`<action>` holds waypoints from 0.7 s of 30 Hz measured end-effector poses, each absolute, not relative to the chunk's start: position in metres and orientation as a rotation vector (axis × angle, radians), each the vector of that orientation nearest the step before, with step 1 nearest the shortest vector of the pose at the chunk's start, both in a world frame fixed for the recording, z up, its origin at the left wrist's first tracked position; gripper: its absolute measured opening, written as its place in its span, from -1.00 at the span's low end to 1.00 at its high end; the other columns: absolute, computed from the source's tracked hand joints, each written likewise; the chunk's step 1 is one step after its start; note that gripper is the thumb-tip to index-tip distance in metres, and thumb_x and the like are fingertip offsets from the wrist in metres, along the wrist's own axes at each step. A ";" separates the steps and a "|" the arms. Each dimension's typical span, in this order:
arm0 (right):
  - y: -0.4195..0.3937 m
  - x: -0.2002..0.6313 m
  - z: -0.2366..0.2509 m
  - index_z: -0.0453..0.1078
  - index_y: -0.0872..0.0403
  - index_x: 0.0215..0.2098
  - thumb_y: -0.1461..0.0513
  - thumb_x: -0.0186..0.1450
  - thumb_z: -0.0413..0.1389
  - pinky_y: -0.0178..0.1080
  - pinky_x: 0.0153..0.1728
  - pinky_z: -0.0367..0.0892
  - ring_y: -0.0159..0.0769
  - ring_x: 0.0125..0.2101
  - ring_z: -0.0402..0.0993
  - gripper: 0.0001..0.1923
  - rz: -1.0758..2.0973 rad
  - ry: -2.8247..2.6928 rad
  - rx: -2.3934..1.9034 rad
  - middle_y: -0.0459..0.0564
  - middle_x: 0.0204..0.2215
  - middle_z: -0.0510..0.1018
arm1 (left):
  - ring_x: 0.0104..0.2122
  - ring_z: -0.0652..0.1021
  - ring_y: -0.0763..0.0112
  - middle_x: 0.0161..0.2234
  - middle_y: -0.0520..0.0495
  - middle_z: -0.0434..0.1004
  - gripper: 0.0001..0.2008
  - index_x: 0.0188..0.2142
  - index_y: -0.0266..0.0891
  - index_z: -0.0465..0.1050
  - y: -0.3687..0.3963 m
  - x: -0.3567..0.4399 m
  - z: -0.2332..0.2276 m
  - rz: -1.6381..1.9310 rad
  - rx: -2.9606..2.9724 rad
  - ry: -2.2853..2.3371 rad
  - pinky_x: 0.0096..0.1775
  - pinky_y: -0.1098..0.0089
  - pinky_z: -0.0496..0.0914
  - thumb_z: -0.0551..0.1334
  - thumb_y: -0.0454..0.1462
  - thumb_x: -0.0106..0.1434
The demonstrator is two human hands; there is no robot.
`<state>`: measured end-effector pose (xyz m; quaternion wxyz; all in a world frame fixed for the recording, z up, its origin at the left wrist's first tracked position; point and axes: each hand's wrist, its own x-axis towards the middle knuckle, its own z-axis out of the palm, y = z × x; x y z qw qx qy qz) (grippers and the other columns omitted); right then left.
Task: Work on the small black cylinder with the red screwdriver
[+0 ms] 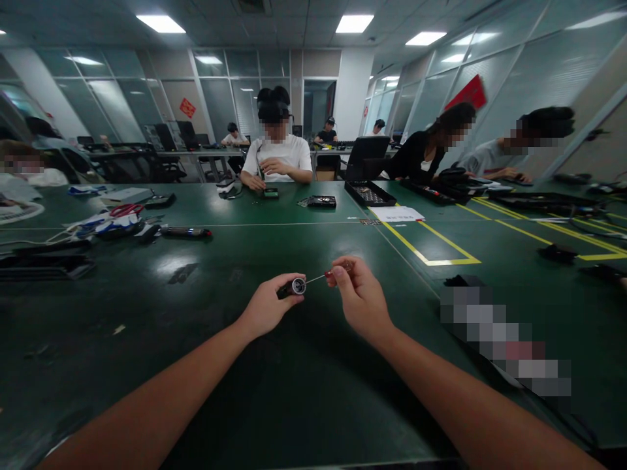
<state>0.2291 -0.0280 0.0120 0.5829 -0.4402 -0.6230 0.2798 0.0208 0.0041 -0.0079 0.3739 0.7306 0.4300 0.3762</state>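
Observation:
My left hand (268, 305) is closed around a short black cylinder (298, 286) with a silver ring at its open end, which faces me. It looks like a flashlight part, but most of its body is hidden by my fingers. My right hand (360, 294) grips a small screwdriver (329, 273) by its reddish, partly see-through handle. The thin metal shaft points left, and its tip is at the cylinder's rim. Whether the tip touches the rim or sits inside it, I cannot tell. Both hands are held above the green table (304, 391).
On the left lie a black pen-shaped tool (186, 232), red-handled scissors (126, 210) and a black tray (46, 261). A pixelated object (504, 339) lies to the right. Farther back are a black parts tray (369, 194), yellow tape lines (426, 263) and a person (277, 156) at work.

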 end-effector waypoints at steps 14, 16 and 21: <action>-0.039 0.228 0.021 0.40 0.00 -0.21 -0.01 0.47 -0.04 -0.23 -0.38 0.33 -0.27 -0.43 0.49 -0.69 0.480 -1.576 -1.142 -0.08 -0.44 0.53 | 0.10 0.51 0.20 0.06 -0.05 0.56 -0.57 0.10 -0.06 0.51 0.002 0.023 -0.012 0.988 1.982 1.070 0.22 0.14 0.26 0.36 -0.32 0.23; -0.041 0.227 0.024 0.43 0.00 -0.27 0.00 0.48 -0.08 -0.24 -0.42 0.28 -0.30 -0.48 0.44 -0.63 0.430 -1.558 -1.153 -0.09 -0.49 0.51 | 0.10 0.51 0.20 0.06 -0.03 0.57 -0.57 0.10 -0.03 0.51 0.002 0.023 -0.013 0.980 2.013 1.067 0.22 0.13 0.26 0.36 -0.30 0.23; -0.044 0.225 0.025 0.43 -0.01 -0.09 0.08 0.48 -0.08 -0.23 -0.45 0.25 -0.30 -0.53 0.42 -0.71 0.399 -1.607 -1.176 -0.08 -0.45 0.55 | 0.07 0.53 0.19 0.03 -0.05 0.58 -0.59 0.09 -0.05 0.52 0.002 0.023 -0.013 0.970 2.014 1.075 0.19 0.13 0.30 0.34 -0.32 0.24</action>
